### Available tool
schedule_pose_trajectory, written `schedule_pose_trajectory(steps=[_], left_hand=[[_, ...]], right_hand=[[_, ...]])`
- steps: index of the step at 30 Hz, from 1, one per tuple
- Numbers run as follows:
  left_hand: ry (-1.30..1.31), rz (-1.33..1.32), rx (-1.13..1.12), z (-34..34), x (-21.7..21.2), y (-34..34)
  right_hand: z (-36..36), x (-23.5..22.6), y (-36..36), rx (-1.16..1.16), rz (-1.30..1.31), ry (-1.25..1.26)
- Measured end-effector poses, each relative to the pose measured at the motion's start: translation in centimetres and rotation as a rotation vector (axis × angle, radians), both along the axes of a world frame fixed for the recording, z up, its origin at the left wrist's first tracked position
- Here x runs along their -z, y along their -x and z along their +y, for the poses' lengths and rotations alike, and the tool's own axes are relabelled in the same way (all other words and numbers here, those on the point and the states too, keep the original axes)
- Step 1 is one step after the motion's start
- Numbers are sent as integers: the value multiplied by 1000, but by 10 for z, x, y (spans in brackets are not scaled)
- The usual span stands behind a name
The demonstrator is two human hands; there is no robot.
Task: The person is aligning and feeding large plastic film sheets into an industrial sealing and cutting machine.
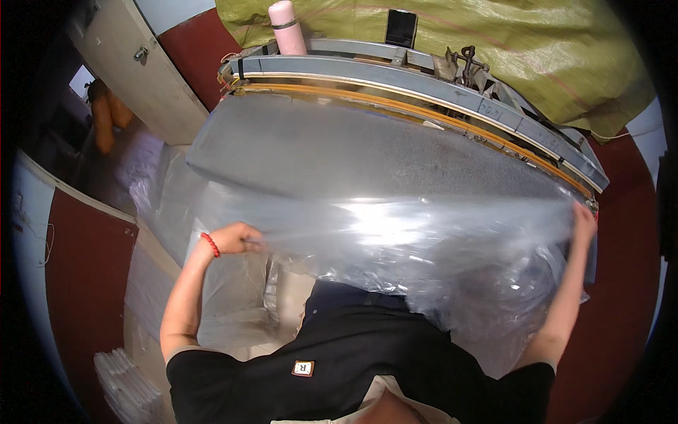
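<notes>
A wide sheet of clear plastic film [381, 230] is stretched between my two hands, over the near edge of a long grey work surface [339, 152]. My left hand [242, 239], with a red bracelet at the wrist, is closed on the film's left part. At the right end of the surface my right hand [583, 220] grips the film's other side, its fingers partly hidden at the edge. Loose crumpled film hangs down in front of my body on the right.
A long metal frame [424, 78] with orange strips [395, 102] spans the back. Behind it are a pink bottle [286, 28], a dark phone-like rectangle [400, 28] and a yellow-green tarp [551, 56]. Folded plastic [127, 385] lies low left; a person [109, 113] shows past the door [134, 71].
</notes>
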State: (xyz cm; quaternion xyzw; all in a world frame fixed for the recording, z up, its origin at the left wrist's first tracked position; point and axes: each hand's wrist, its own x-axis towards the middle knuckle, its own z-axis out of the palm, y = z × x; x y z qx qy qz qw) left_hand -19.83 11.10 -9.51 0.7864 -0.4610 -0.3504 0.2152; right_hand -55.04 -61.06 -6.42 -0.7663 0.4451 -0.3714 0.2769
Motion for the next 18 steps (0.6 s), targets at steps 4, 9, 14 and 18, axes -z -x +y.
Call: schedule_pose_trajectory(steps=[4, 9, 14, 18], left_hand=[[-241, -25, -286, 73, -15, -76], [314, -546, -837, 107, -121, -156], [-50, -38, -42, -56, -118, -48], [-385, -427, 208, -28, 28, 31]], right_hand=[[-75, -5, 195, 508, 89, 105], [-115, 17, 279, 637, -8, 30], [-102, 15, 302, 658, 7, -35], [-133, 20, 314, 705, 261, -62]])
